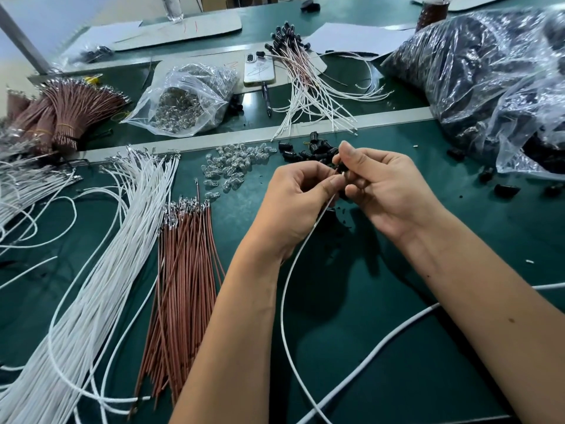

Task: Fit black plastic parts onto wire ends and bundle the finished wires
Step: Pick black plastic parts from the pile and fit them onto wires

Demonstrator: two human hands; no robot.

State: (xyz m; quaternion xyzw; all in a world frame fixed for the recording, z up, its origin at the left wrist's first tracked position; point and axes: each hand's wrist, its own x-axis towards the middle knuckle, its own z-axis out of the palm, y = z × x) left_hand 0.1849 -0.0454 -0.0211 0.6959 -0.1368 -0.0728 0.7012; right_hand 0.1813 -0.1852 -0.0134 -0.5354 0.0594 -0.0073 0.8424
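Green bench; fingers hide black part, wire end.

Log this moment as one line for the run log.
step: fitting | left hand: pinches white wire end | right hand: holds black plastic part | finished wires: unbundled, far side

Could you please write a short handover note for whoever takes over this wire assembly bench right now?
Hands: left hand pinches a white wire near its end; right hand holds a black plastic part at that end, fit not yet confirmed.
Supplies: loose black parts just beyond the hands, white wires and brown wires to the left, clear bulbs between.
Done: finished wires piled at the back, unbundled.
Left: the remaining wires, then bundling.
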